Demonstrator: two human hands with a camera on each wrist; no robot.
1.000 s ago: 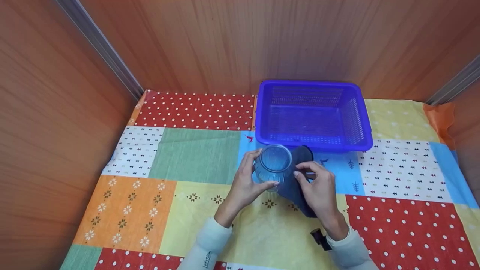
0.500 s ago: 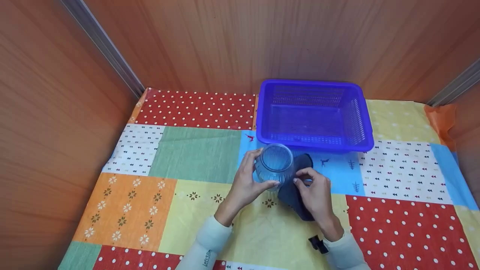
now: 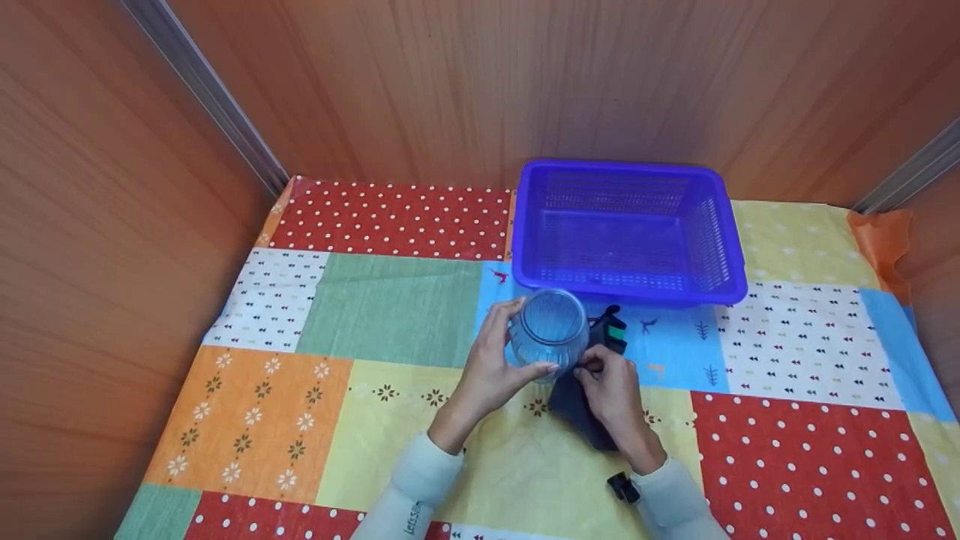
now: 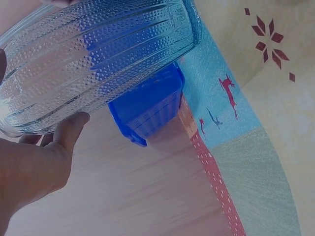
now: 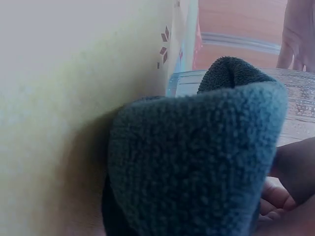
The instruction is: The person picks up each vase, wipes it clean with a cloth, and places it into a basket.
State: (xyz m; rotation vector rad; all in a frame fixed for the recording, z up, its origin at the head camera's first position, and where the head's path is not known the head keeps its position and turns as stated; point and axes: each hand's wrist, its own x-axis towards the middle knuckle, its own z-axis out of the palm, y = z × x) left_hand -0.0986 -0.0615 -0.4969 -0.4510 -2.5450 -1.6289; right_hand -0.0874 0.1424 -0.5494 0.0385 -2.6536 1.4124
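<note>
My left hand [image 3: 496, 369] grips a clear ribbed glass jar [image 3: 553, 334], mouth up, with the thumb on the near side and the fingers round the left. In the left wrist view the jar [image 4: 113, 61] shows dimpled, fluted glass. My right hand [image 3: 613, 388] pinches a dark grey cloth [image 3: 577, 416] at the jar's right side. Terry texture shows on the cloth [image 5: 192, 157] in the right wrist view, where it is folded over and hides part of the jar. At the cloth's far end a small green patch [image 3: 616, 332] shows.
A purple-blue plastic basket [image 3: 628, 232] with slotted walls stands just behind the jar. A patchwork-print tablecloth [image 3: 405, 307] covers the table. Wood-grain panels [image 3: 405, 90] rise at the back and both sides.
My right hand has slid down and left along the jar's side, bunching the cloth. The green patch has come into view. My left hand and the jar stay nearly still.
</note>
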